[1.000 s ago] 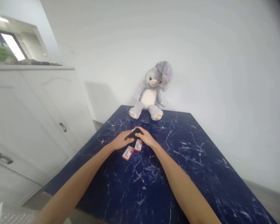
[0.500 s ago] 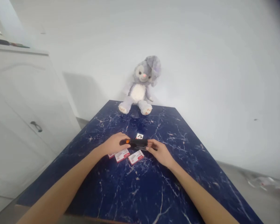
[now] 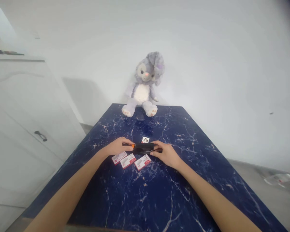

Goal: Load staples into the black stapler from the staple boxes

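A black stapler [image 3: 144, 147] with an orange part at its left end lies crosswise between my two hands. My left hand [image 3: 118, 146] pinches the end by the orange part, thumb and fingers closed round it. At the other end, the fingers and thumb of my right hand [image 3: 166, 154] grip the stapler. Just below it on the table are three small red-and-white staple boxes: one on the left [image 3: 119, 158], one in the middle [image 3: 128, 160] and one on the right [image 3: 142, 162]. Behind the stapler shows part of a white card or box [image 3: 145, 140] with a dark picture.
A grey plush rabbit [image 3: 142, 93] sits at the far edge of the dark blue marbled table [image 3: 145, 199], against the white wall. To the left stands a white cabinet [image 3: 19, 129] with a dark handle. Something clear and blurred [image 3: 281, 179] lies on the floor at right.
My left hand has shifted a little toward the outer end of the stapler, so the left staple box shows more fully. The camera view has moved slightly.
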`<state>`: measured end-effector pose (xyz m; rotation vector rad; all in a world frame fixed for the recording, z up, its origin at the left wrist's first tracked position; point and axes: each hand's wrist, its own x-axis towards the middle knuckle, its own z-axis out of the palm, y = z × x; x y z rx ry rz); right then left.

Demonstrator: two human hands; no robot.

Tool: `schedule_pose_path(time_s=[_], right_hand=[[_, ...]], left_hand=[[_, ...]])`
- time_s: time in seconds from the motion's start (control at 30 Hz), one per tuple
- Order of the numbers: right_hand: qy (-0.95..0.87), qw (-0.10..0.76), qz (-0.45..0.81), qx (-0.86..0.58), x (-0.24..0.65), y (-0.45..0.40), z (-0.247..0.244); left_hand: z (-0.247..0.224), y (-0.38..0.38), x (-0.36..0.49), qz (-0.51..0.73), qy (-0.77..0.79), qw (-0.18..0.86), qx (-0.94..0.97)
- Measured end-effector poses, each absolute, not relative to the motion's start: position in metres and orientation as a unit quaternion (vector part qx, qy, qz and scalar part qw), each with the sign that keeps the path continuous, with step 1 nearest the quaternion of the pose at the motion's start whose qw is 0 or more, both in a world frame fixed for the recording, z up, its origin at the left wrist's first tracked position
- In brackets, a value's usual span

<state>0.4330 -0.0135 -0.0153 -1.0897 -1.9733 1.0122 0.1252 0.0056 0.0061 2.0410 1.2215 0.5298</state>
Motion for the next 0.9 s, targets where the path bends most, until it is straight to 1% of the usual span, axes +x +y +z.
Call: schedule_pose_path(time_s=[0.1, 0.17, 0.3, 0.4, 0.63, 0.83, 0.9], right_hand=[[-0.738, 0.334, 0.411, -0.418, 0.435, -0.011, -0.018], [-0.727, 0.336, 0.423, -0.423, 0.436, -0.010, -0.021], [-0.738, 0.346, 0.374, -0.444, 0.437, -0.012, -0.022], [-0.750, 0.347, 0.349, -0.442, 0.436, -0.015, -0.022], [-0.751, 0.353, 0.331, -0.449, 0.431, -0.016, -0.026], [-0.775, 0.340, 0.307, -0.435, 0.437, -0.014, -0.023], [-0.762, 0.356, 0.304, -0.447, 0.446, -0.011, -0.022]], left_hand=[[0.002, 0.004, 0.125, 0.223, 0.470, 0.349, 0.780], [-0.002, 0.002, 0.125, 0.241, 0.479, 0.331, 0.776], [-0.004, -0.002, 0.128, 0.260, 0.502, 0.255, 0.784], [-0.003, -0.005, 0.131, 0.259, 0.496, 0.218, 0.800], [-0.003, -0.005, 0.130, 0.249, 0.480, 0.207, 0.815], [0.002, -0.003, 0.130, 0.202, 0.477, 0.194, 0.833], [0.003, -0.002, 0.127, 0.207, 0.482, 0.187, 0.830]])
